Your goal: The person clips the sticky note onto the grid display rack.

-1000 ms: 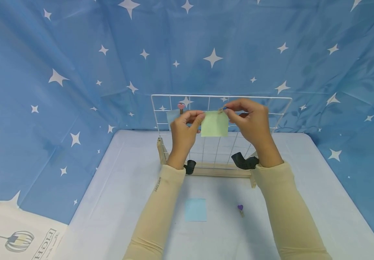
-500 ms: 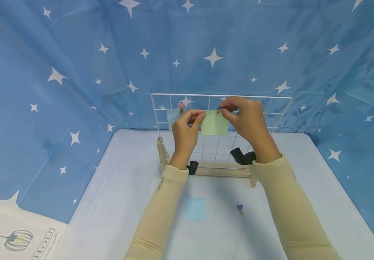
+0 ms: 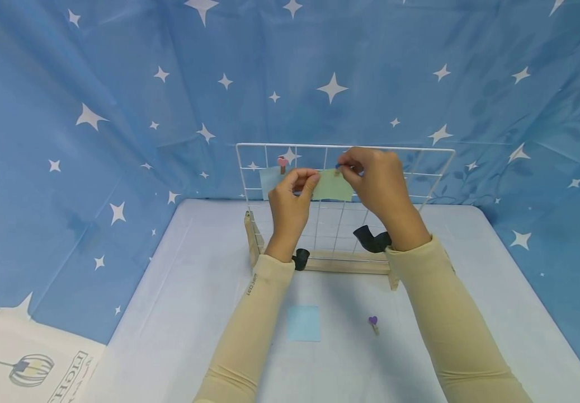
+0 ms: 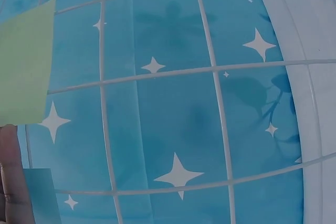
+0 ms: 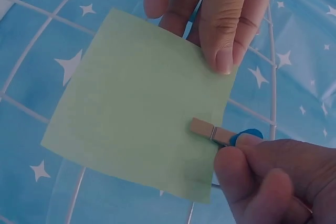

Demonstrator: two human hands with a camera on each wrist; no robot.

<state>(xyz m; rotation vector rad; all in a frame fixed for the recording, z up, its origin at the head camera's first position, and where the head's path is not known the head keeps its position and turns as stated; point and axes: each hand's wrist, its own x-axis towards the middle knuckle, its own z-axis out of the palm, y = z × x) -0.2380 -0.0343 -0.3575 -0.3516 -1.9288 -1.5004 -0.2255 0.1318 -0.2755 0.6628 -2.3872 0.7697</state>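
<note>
My left hand [image 3: 290, 204] pinches a pale green paper square [image 3: 333, 187] by its upper left corner, in front of a white wire grid. In my right hand [image 3: 381, 182] a small wooden clothespin [image 5: 203, 128] with a blue top is pinched between thumb and finger. The right wrist view shows the clothespin's wooden tip lying over the paper near its top edge. At the left of the grid, a pink-heart clothespin [image 3: 282, 162] sits at the top of a light blue paper square [image 3: 268, 180], which is partly hidden behind my left hand.
The wire grid [image 3: 395, 148] stands on a wooden base [image 3: 345, 265] on the white-covered table. Nearer me lie another light blue paper square [image 3: 303, 323] and a purple-heart clothespin [image 3: 373, 322]. A blue star-printed curtain [image 3: 219, 112] hangs behind.
My right hand has moved left with the clothespin along the paper's top edge. The green paper's lower edge has tipped back toward the grid. My left hand has barely moved.
</note>
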